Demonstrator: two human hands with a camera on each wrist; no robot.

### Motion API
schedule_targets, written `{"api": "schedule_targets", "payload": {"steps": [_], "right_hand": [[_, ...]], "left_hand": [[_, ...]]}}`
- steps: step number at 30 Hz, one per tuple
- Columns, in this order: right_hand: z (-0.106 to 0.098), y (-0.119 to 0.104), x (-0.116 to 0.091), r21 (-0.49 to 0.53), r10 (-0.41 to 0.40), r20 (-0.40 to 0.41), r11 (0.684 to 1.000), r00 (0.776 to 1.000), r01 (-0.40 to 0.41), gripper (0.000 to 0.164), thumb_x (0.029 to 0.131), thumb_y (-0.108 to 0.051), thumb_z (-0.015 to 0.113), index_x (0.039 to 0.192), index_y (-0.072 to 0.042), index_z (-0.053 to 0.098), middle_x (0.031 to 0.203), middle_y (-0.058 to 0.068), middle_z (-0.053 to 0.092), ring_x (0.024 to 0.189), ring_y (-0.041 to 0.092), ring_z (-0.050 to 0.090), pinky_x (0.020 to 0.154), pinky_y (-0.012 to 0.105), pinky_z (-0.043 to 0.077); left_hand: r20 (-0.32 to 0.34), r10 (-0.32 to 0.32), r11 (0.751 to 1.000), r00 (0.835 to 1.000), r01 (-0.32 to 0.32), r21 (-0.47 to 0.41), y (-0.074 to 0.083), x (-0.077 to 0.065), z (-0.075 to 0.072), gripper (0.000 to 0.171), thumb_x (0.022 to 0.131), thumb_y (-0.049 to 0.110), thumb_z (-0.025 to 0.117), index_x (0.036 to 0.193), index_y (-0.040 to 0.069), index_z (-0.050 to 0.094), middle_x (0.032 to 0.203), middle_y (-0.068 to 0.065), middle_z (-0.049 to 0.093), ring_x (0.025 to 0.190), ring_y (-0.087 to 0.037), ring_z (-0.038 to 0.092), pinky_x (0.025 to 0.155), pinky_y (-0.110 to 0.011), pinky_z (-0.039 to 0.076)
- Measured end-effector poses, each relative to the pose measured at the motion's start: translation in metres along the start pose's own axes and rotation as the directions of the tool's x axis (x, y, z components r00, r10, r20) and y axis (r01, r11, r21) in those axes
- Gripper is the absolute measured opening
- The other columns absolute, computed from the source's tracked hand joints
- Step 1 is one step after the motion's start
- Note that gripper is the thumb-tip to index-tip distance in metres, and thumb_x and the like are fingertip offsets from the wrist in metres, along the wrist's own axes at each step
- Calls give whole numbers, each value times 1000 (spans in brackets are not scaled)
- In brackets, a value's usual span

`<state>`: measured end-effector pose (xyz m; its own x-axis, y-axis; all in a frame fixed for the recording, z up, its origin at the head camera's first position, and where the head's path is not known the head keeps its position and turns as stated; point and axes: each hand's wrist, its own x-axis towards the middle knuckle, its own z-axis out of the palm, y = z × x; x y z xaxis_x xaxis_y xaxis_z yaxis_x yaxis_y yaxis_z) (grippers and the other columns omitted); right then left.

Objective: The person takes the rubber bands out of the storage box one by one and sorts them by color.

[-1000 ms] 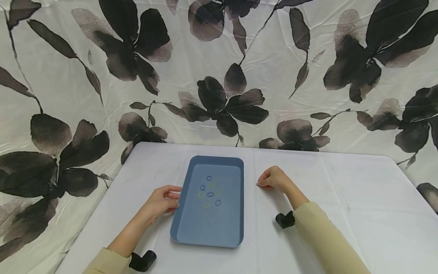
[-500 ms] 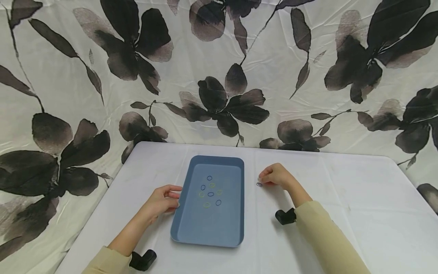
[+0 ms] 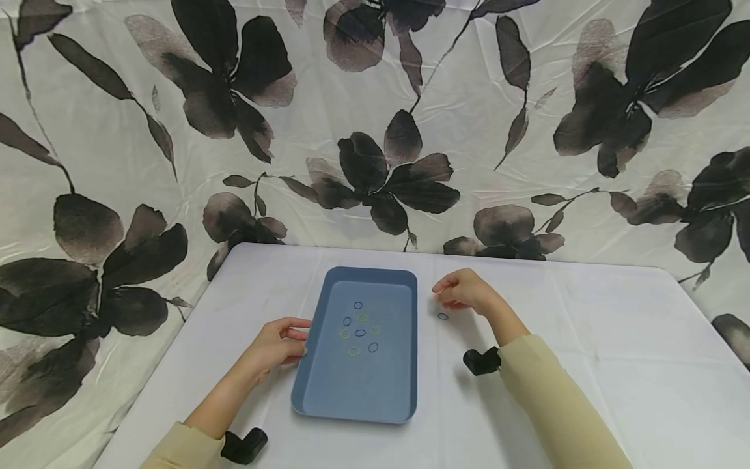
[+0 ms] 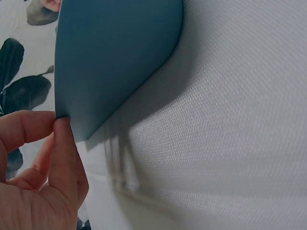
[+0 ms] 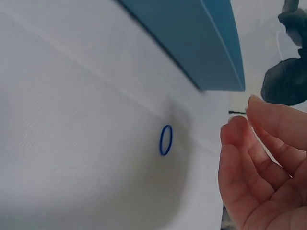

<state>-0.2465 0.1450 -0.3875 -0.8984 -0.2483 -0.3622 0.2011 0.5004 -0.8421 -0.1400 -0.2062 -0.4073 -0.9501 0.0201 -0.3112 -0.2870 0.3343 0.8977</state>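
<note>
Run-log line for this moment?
left hand: touches tray | right hand: empty, near blue ring outside tray | tray: blue and yellow rings inside

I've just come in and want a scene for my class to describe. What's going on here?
A person's left hand pinches the near-left rim of a blue tray on a white-covered table. Inside the tray lie four blue rings and four yellow rings. One more blue ring lies on the cloth to the tray's right. The right hand hovers near that ring, holding nothing that shows, its fingers loosely curled.
</note>
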Motion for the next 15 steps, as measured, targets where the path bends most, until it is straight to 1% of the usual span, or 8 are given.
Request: {"api": "schedule_targets", "payload": {"steps": [5,10,15], "right_hand": [[3,-10,2,0,-11,10,1000,1000,11,26,83,-3,65,107,8,63,76,2,64,67,14,57,65,28,52],[7,-19,4,3,-23,12,1000,1000,23,24,82,-2,66,105,6,65,76,2,64,67,15,57,65,29,52],[12,-29,5,-1,-39,22,999,999,39,25,83,-3,67,106,6,64,78,3,65,67,15,57,66,30,52]], "left_hand": [[5,3,1000,1000,-3,2,-1,-1,0,57,71,-12,60,126,-8,49,101,-19,57,73,-15,58,65,-30,52],[6,4,1000,1000,-4,2,-1,-1,0,57,71,-12,60,127,-8,48,101,-19,56,73,-15,58,65,-30,52],[4,7,1000,1000,-8,1,-1,-1,0,57,71,-13,60,126,-8,49,100,-18,57,74,-15,58,65,-30,52]]}}
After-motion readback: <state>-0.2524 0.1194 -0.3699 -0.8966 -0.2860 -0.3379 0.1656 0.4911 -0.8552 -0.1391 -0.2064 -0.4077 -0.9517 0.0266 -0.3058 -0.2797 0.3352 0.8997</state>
